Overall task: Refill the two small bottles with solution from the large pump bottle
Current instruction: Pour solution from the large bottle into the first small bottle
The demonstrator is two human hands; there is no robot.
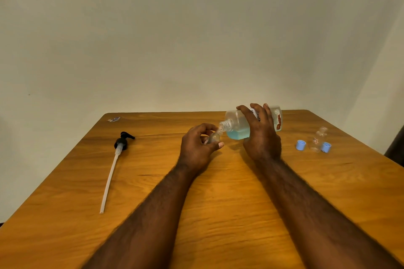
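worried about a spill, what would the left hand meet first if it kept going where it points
Probably the big bottle, at its open neck, tilted by the right hand; the small bottle in the left hand sits at it. Depth is unclear.

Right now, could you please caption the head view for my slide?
Right hand tips the large bottle toward a small bottle in the left hand; pump lies aside on the table.

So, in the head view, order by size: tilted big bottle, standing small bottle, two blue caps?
1. Large clear plastic bottle holding blue liquid.
2. Small clear standing bottle.
3. Left round blue cap, right round blue cap: alike.
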